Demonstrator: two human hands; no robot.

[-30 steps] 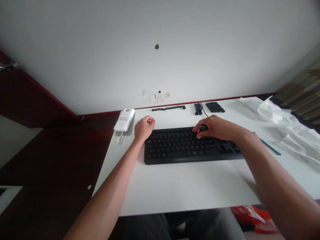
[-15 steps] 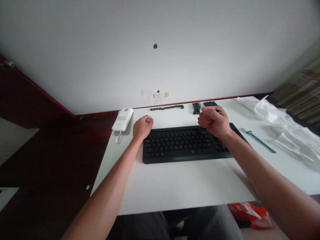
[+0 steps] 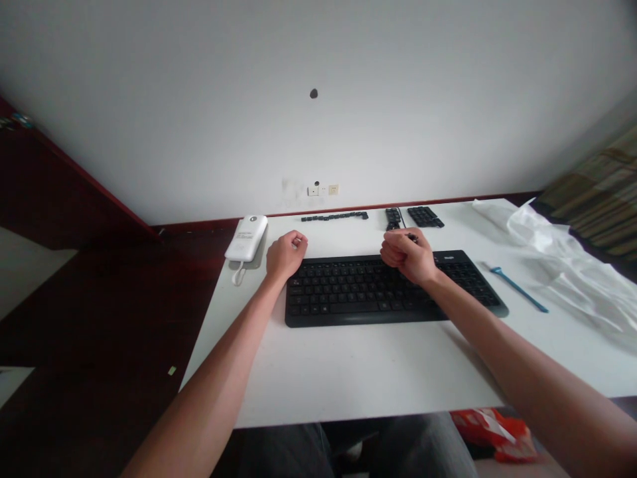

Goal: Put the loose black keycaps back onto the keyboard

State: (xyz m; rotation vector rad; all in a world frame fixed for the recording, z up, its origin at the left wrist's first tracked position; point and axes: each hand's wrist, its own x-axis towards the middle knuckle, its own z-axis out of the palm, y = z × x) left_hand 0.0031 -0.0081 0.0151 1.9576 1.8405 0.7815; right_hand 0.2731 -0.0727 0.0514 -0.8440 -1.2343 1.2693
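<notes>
A black keyboard (image 3: pixel 348 308) lies on the white table (image 3: pixel 358 372). My left hand (image 3: pixel 287 253) rests by its upper left corner, fingers curled; what they hold, if anything, is hidden. Over the keyboard's upper right part is my right hand (image 3: pixel 409 255), closed round a small dark tool whose tip shows above the fingers. Loose black keycaps (image 3: pixel 334 216) lie in a row near the table's back edge. Two more groups of keycaps, a narrow one (image 3: pixel 393 217) and a wider one (image 3: pixel 424 216), lie beyond my right hand.
A white power bank (image 3: pixel 247 238) with a short cable lies at the table's left edge. Right of the keyboard are a blue stick-like tool (image 3: pixel 520 289) and crumpled white plastic wrapping (image 3: pixel 572 259). A wall stands behind the table.
My right hand has moved left along the keyboard, uncovering its number pad and the wider keycap group. My left hand has hardly moved.
</notes>
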